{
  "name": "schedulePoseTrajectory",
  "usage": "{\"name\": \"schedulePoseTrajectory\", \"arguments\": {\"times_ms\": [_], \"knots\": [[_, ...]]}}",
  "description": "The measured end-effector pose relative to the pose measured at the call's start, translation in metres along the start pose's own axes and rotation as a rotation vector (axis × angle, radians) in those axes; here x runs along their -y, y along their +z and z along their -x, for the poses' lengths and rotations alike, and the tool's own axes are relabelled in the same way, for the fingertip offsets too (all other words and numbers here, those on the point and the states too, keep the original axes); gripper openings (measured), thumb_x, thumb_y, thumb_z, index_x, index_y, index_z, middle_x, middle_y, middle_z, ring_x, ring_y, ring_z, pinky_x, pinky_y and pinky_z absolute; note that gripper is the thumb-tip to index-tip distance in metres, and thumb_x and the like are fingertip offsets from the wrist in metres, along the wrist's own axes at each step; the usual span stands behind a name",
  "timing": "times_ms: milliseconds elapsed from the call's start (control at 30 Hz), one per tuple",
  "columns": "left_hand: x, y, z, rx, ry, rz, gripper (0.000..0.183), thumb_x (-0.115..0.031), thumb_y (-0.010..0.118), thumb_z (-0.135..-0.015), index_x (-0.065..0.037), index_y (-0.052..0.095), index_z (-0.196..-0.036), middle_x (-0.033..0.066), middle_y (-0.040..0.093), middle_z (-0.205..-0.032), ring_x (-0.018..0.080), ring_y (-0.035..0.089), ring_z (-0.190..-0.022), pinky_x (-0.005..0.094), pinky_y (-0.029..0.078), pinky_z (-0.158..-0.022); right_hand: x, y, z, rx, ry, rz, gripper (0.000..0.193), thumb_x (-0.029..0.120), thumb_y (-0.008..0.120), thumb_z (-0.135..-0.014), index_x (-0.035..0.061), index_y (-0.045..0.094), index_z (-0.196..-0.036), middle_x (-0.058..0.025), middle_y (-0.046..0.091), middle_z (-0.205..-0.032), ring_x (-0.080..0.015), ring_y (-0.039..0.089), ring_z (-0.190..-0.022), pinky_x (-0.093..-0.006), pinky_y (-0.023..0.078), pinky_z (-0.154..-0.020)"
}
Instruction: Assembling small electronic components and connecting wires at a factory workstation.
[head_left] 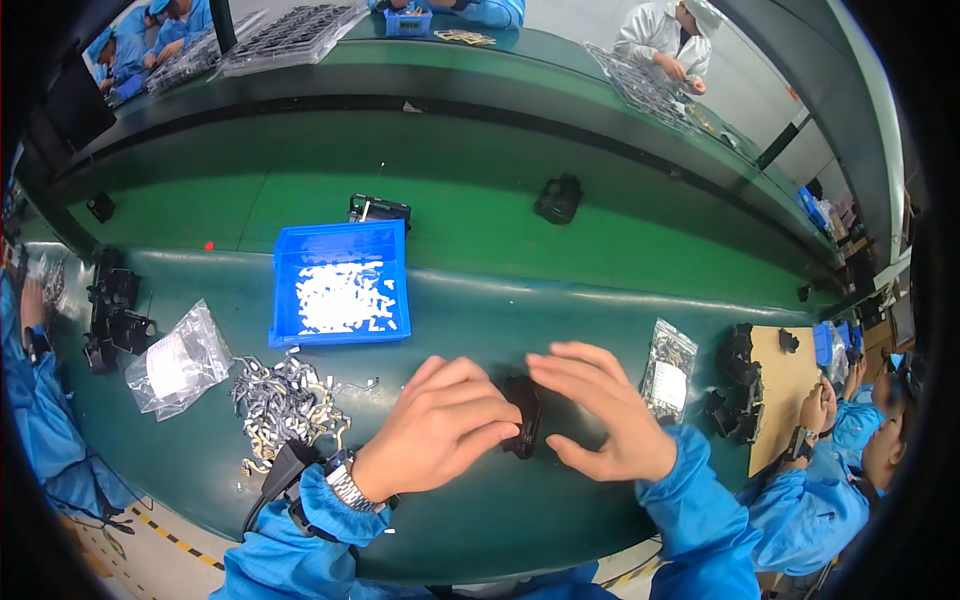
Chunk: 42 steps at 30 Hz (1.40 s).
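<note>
A small black plastic part (525, 425), elongated and dark, is at the middle of the green bench in front of me. My left hand (445, 425) is closed on its left side, thumb and fingers pinching it. My right hand (605, 410) is open just right of the part, fingers spread and thumb apart, holding nothing. Left of my left hand lies a heap of short cables with connectors (290, 405). Beyond it stands a blue bin (340, 237) of small white pieces (345, 298).
A clear bag with a white label (180, 365) and black parts (120, 310) lie at left. Another labelled bag (670, 375), black parts (740, 385) and a cardboard sheet (780, 400) are at right. A black part (558, 198) rests beyond the bench edge. Co-workers sit at both sides.
</note>
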<state>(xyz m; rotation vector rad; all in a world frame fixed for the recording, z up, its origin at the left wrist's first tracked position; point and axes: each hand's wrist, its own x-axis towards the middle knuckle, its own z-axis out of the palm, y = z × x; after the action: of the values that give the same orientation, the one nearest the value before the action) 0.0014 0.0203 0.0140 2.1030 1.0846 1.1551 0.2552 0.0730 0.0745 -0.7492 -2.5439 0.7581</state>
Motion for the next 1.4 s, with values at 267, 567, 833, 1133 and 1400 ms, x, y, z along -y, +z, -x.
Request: {"name": "schedulePoseTrajectory", "arguments": {"times_ms": [267,567,833,1133,1400], "knots": [[-0.001,-0.003,0.005,-0.090,0.065,-0.008,0.020,-0.020,0.082,-0.090,-0.012,0.083,-0.108,0.0013,0.075,-0.106,0.0239,0.060,-0.092,0.0379,0.046,-0.085,-0.008,0.007,-0.042,0.324,-0.133,0.023,0.065,0.015,0.088,-0.081,0.0026,0.061,-0.139,-0.0169,0.068,-0.136,-0.0361,0.065,-0.127,-0.0444,0.051,-0.108],[-0.017,0.007,0.001,-0.267,0.061,0.045,0.035,-0.013,0.080,-0.089,-0.011,0.079,-0.124,0.0082,0.069,-0.125,0.0247,0.060,-0.088,0.0387,0.053,-0.084,-0.180,-0.039,-0.066,-0.575,0.671,0.123,0.076,0.036,0.103,-0.070,-0.0022,0.067,-0.125,-0.0154,0.079,-0.108,-0.0241,0.077,-0.100,-0.0381,0.062,-0.091],[-0.013,0.001,0.010,-0.208,0.008,0.079,0.023,-0.018,0.077,-0.093,-0.007,0.080,-0.113,0.0103,0.072,-0.111,0.0314,0.069,-0.100,0.0430,0.054,-0.088,-0.129,-0.040,-0.060,-0.406,0.641,0.146,0.102,0.044,0.096,-0.076,-0.0025,0.050,-0.154,-0.0294,0.059,-0.151,-0.0399,0.056,-0.143,-0.0456,0.044,-0.121],[-0.009,0.011,0.006,-0.048,0.006,0.044,0.021,-0.017,0.078,-0.092,-0.010,0.081,-0.111,0.0073,0.073,-0.106,0.0289,0.070,-0.095,0.0419,0.054,-0.085,-0.122,-0.162,0.082,-0.025,0.881,0.618,0.040,0.036,0.086,-0.084,0.0096,0.079,-0.113,-0.0133,0.080,-0.113,-0.0329,0.074,-0.111,-0.0444,0.058,-0.097],[-0.012,0.015,0.001,0.011,0.006,-0.021,0.016,-0.009,0.079,-0.088,-0.006,0.081,-0.103,0.0092,0.074,-0.097,0.0294,0.070,-0.088,0.0407,0.054,-0.083,-0.124,-0.125,0.125,0.032,0.885,0.849,0.024,0.024,0.086,-0.079,0.0163,0.080,-0.101,-0.0103,0.080,-0.098,-0.0335,0.076,-0.100,-0.0478,0.057,-0.092]]}}
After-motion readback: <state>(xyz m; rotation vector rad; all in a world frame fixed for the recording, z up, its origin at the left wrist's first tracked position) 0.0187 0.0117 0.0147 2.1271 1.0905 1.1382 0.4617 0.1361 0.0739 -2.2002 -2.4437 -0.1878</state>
